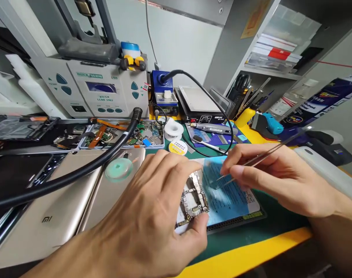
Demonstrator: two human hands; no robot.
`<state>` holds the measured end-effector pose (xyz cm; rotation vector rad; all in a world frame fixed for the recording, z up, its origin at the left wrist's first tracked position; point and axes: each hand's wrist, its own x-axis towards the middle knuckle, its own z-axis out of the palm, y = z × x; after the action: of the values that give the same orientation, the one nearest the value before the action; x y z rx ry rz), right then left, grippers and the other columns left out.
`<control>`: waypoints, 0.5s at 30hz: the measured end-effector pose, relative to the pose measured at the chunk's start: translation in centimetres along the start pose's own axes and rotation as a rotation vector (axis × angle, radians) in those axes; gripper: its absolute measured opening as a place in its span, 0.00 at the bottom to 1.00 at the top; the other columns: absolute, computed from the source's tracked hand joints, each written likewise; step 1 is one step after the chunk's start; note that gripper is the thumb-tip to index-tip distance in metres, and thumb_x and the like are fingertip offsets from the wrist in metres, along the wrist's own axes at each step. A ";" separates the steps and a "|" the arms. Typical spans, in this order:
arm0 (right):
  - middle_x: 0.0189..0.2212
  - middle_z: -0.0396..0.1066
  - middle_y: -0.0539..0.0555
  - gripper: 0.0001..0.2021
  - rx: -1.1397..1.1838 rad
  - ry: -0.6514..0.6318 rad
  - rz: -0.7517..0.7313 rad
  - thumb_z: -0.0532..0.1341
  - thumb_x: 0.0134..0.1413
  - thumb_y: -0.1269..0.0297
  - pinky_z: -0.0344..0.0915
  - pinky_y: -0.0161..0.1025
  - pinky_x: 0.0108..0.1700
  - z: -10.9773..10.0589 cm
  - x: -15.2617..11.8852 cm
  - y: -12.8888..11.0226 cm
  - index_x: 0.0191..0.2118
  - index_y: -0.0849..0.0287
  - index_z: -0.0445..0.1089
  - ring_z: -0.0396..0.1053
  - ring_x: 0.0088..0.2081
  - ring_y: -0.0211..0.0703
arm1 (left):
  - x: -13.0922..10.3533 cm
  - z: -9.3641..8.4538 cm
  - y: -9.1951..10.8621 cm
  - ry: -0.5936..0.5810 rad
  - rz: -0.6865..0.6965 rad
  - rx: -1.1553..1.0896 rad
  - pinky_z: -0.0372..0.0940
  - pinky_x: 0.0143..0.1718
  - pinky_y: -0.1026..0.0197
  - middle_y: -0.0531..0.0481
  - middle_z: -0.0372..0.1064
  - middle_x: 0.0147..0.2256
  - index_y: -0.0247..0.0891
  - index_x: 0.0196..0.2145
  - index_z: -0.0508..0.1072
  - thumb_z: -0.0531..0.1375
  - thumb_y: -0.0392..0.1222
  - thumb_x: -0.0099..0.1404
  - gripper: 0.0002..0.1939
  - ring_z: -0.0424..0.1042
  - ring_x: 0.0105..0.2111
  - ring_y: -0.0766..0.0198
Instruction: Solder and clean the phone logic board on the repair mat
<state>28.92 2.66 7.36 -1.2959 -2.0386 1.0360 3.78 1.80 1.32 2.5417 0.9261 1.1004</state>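
Note:
Low in the middle, my left hand (155, 204) grips a small phone circuit board (194, 197) by its edges, fingers along the top and thumb at the lower edge. The board rests at the left part of a blue printed sheet (228, 193). At the right, my right hand (268, 177) pinches metal tweezers (264, 153). Their tips point down and left over the blue sheet, slightly apart, to the right of the board. Whether anything sits between the tips is too small to tell.
A black hose (106, 155) crosses the left side over gold phone backs (68, 193). Behind stand a rework station (99, 90), a tray of boards (152, 129), a solder spool (173, 129) and a heating plate (199, 102). A toothbrush (209, 144) lies beyond the sheet.

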 end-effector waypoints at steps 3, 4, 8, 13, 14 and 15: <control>0.26 0.75 0.49 0.11 0.055 -0.043 0.071 0.66 0.66 0.54 0.64 0.29 0.25 -0.1 0.2 0.0 0.38 0.56 0.78 0.69 0.26 0.36 | 0.1 0.1 0.1 0.010 -0.005 -0.020 0.64 0.55 0.51 0.47 0.70 0.51 0.37 0.57 0.65 0.67 0.34 0.60 0.29 0.68 0.50 0.56; 0.27 0.77 0.50 0.10 0.121 -0.051 0.100 0.68 0.65 0.54 0.67 0.29 0.26 -0.2 0.2 0.0 0.39 0.56 0.77 0.72 0.27 0.37 | 0.1 0.1 0.1 0.018 0.002 -0.018 0.64 0.55 0.51 0.48 0.70 0.50 0.37 0.57 0.65 0.67 0.34 0.60 0.28 0.68 0.50 0.56; 0.35 0.80 0.53 0.06 0.177 0.005 0.024 0.70 0.64 0.59 0.77 0.34 0.38 -0.2 -0.1 -0.1 0.42 0.55 0.77 0.79 0.37 0.42 | 0.2 0.2 0.1 0.022 0.021 0.011 0.63 0.57 0.50 0.46 0.71 0.50 0.35 0.56 0.66 0.67 0.35 0.61 0.27 0.69 0.49 0.56; 0.38 0.76 0.51 0.03 -0.013 0.068 -0.249 0.64 0.69 0.66 0.78 0.42 0.44 1.1 -1.3 -0.1 0.42 0.50 0.75 0.78 0.43 0.46 | 0.1 0.0 0.0 0.017 0.049 0.035 0.65 0.54 0.47 0.44 0.71 0.48 0.33 0.56 0.67 0.66 0.37 0.63 0.25 0.68 0.48 0.53; 0.38 0.76 0.51 0.04 -0.017 0.064 -0.264 0.62 0.69 0.67 0.77 0.43 0.44 1.3 -1.4 0.0 0.43 0.50 0.74 0.77 0.42 0.46 | 0.1 0.0 0.0 0.012 0.052 0.032 0.65 0.54 0.46 0.44 0.71 0.47 0.33 0.56 0.67 0.66 0.38 0.63 0.24 0.68 0.48 0.52; 0.38 0.75 0.51 0.05 -0.019 0.058 -0.272 0.61 0.70 0.67 0.77 0.45 0.45 1.6 -1.5 0.1 0.44 0.50 0.73 0.76 0.43 0.46 | 0.0 -0.1 0.0 0.007 0.049 0.032 0.65 0.54 0.46 0.44 0.71 0.47 0.33 0.56 0.68 0.66 0.38 0.64 0.24 0.68 0.48 0.52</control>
<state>28.41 0.78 6.33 -1.0089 -2.1128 0.8476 3.74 1.82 1.38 2.6011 0.8953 1.1181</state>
